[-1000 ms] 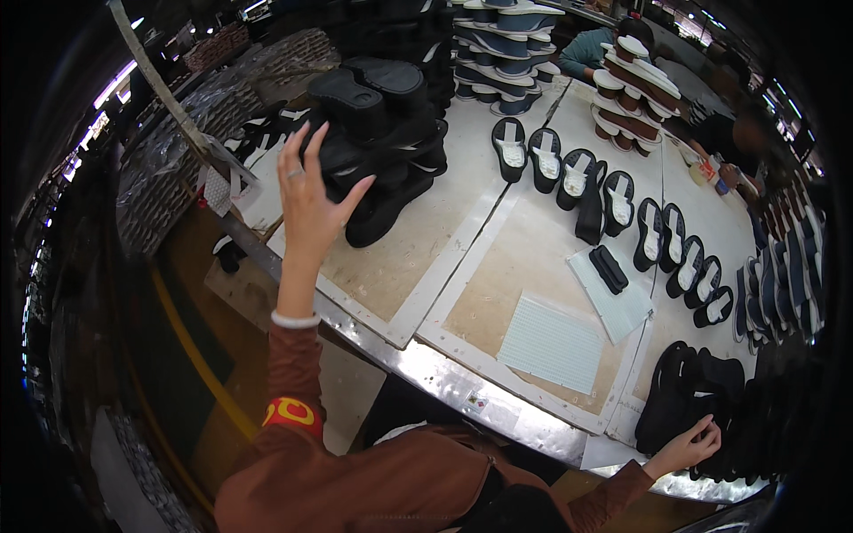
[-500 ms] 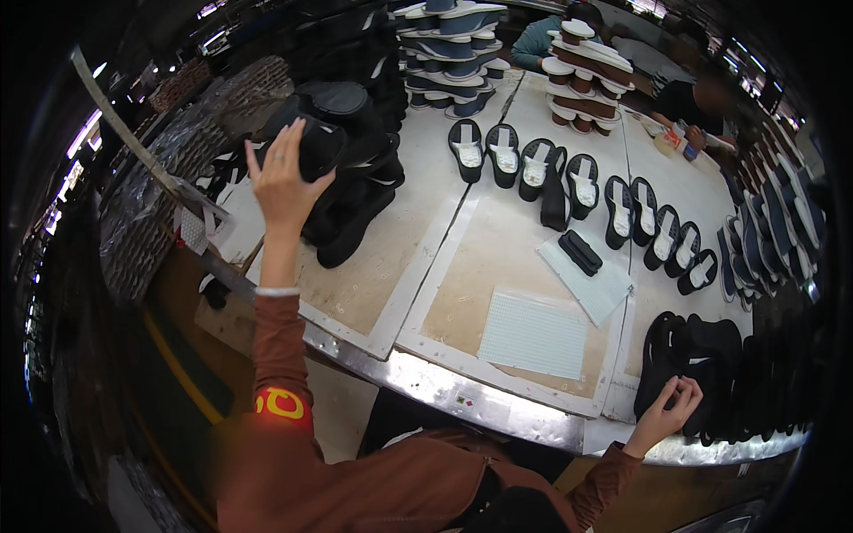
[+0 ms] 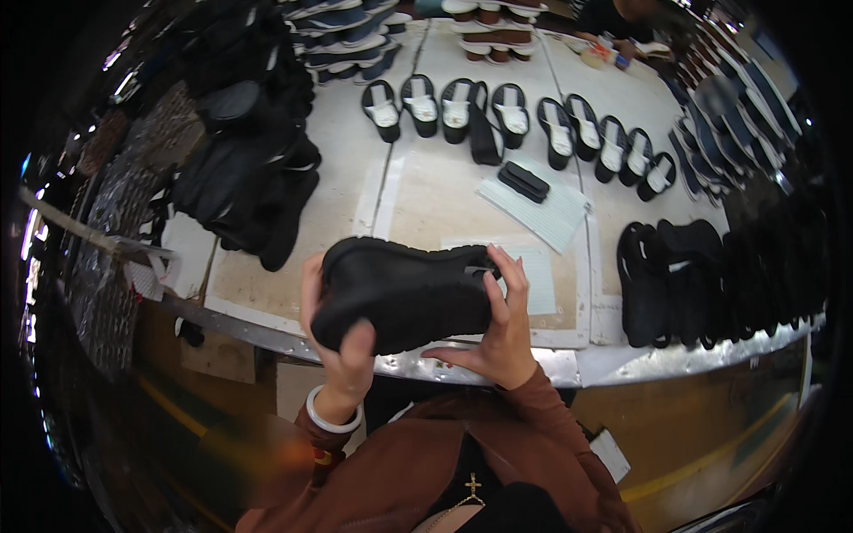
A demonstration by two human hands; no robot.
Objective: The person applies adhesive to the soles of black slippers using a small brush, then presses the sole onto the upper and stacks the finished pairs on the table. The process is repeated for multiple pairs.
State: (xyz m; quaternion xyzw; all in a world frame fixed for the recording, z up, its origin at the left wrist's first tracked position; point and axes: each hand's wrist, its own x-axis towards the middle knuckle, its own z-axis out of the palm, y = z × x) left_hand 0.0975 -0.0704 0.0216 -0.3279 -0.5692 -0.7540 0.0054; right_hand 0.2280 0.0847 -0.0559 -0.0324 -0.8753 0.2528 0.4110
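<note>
A black thick-soled shoe is held up in front of me, above the near edge of the table, its broad end to the left. My left hand grips that broad end, with the thumb on the near side and the fingers partly hidden behind it. At the narrower right end, the fingers of my right hand rest against the shoe, the thumb stretched out below. Behind the shoe lies a pale gridded sheet, partly covered from view.
Black shoes are piled at the left. Across the table stands a row of black slides with white paper inside. A small black block lies on another pale sheet. Black footwear lines the right edge. A co-worker sits far right.
My left hand has come from the left pile to the middle with a black shoe. My right hand has left the footwear on the right and met the shoe. The view has shifted.
</note>
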